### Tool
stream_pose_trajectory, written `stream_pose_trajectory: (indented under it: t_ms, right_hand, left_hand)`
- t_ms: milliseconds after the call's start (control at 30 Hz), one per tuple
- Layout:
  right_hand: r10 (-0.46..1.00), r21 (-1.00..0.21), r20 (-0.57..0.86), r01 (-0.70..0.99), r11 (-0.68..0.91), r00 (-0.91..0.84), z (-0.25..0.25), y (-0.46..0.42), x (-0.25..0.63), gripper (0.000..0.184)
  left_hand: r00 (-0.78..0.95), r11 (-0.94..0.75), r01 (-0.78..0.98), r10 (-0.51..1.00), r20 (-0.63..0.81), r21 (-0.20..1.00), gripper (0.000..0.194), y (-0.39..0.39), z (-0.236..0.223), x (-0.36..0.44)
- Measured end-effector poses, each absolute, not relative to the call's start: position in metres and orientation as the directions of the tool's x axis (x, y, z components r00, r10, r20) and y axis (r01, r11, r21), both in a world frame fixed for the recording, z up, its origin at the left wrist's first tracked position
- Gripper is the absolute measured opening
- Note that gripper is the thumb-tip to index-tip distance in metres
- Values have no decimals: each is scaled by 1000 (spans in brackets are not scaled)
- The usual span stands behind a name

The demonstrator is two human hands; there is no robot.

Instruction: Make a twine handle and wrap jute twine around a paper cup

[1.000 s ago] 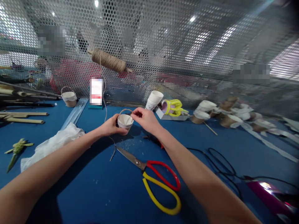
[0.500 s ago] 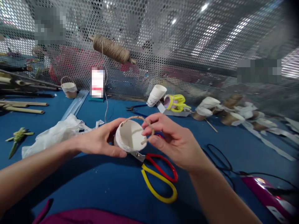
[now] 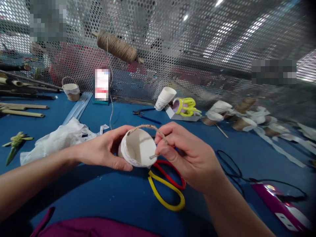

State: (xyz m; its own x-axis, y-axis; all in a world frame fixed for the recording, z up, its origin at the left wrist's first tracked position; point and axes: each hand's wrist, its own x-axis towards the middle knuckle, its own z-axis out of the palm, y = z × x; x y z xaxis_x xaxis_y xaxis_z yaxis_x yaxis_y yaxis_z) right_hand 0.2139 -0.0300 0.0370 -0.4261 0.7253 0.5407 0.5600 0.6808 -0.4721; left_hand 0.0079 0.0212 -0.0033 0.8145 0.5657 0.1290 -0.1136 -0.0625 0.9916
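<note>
A white paper cup (image 3: 138, 148) with lace around its rim is tilted, its opening toward me. My left hand (image 3: 111, 149) is closed around the cup's left side. From the cup's far rim arches a piece of brown twine (image 3: 148, 126), which runs over to the right side. My right hand (image 3: 179, 153) pinches the twine near its free end, close to the right rim; the end points into the cup. Scissors with one red and one yellow handle (image 3: 181, 200) lie on the table below the cup, their blades hidden.
Crumpled white lace (image 3: 59, 140) lies left, near a finished-looking cup basket (image 3: 70, 91). Behind are a twine spool (image 3: 116, 46), a phone (image 3: 101, 84), blue pliers (image 3: 145, 115) and stacked paper cups (image 3: 166, 98). A purple power strip (image 3: 278, 204) with a black cable is at right.
My right hand has drawn slightly right and away from the cup's inside, still pinching the twine. The cup has shifted slightly, covering the scissors' pivot. The camera view has shifted a little.
</note>
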Motion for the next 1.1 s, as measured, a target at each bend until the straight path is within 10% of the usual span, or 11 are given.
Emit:
stream_pose_trajectory:
  t_ms: [533,1100]
  right_hand:
    - [785,-660,452,433,614,-424,29,-22,209,11]
    - [715,-477,551,541,693,-430,24,-23,200,8]
  left_hand:
    - [964,427,-211,242,114,879,55,13,-15,14]
    - [921,143,-183,371,118,973,56,3,-14,23]
